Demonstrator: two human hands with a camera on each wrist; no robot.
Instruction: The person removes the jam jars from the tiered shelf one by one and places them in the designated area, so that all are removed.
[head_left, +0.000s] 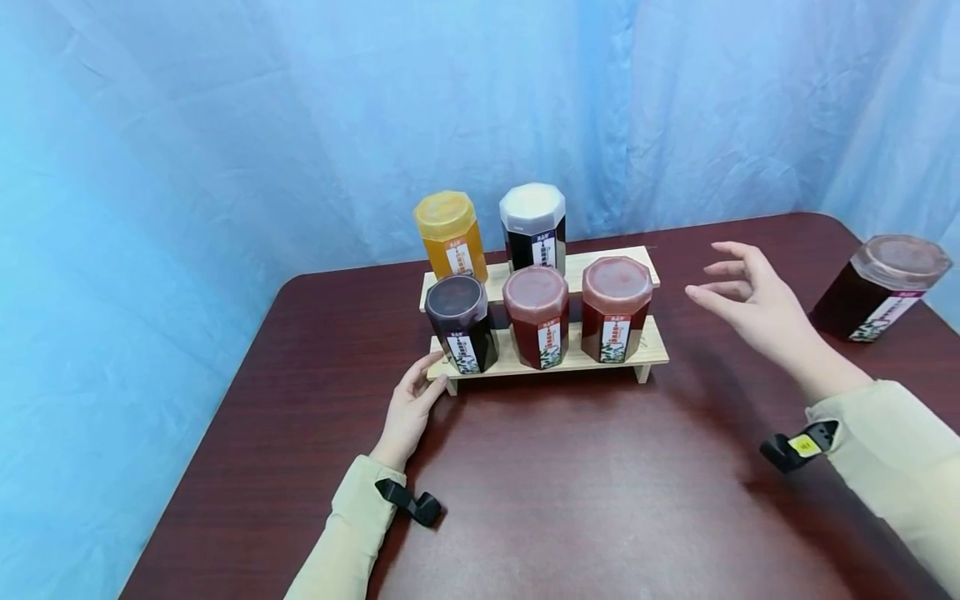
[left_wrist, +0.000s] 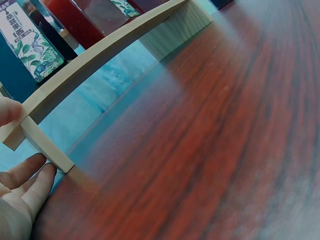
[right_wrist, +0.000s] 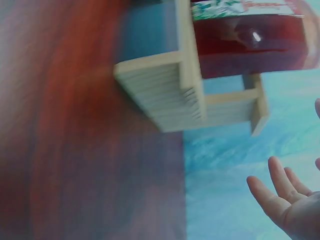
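Pretty sure this was the loading step, with one jar left to place. Five jars stood on the little wooden rack [head_left: 657, 340]: an orange jar [head_left: 452, 235] and a white-lidded jar [head_left: 533, 229] up on the back shelf [head_left: 576, 271], then a dark jar [head_left: 461, 325], a middle red jar [head_left: 536, 317] and a right red jar [head_left: 617, 310] along the front. The odd one out, a lone dark jar [head_left: 879, 292], was way over at the right on the tabletop [head_left: 525, 500], well apart from the rest.

Left hand [head_left: 411, 407] was on anchor duty, I'd guess: it pinched the front left corner of the rack, thumb against the shelf end and the other fingers down by the leg. Right hand [head_left: 757, 304] hung in the air between the rack and that lone jar, fingers spread and a bit curved, nothing in them.

Bare wood showed at the right end of the back shelf, so that'd be my pick for the last spot. IMO the next move called for swinging the right hand out to the lone jar, getting a wide grip round its body, and lifting it over the right red jar without clipping that lid. Keeping the rack steady seemed smart, too.
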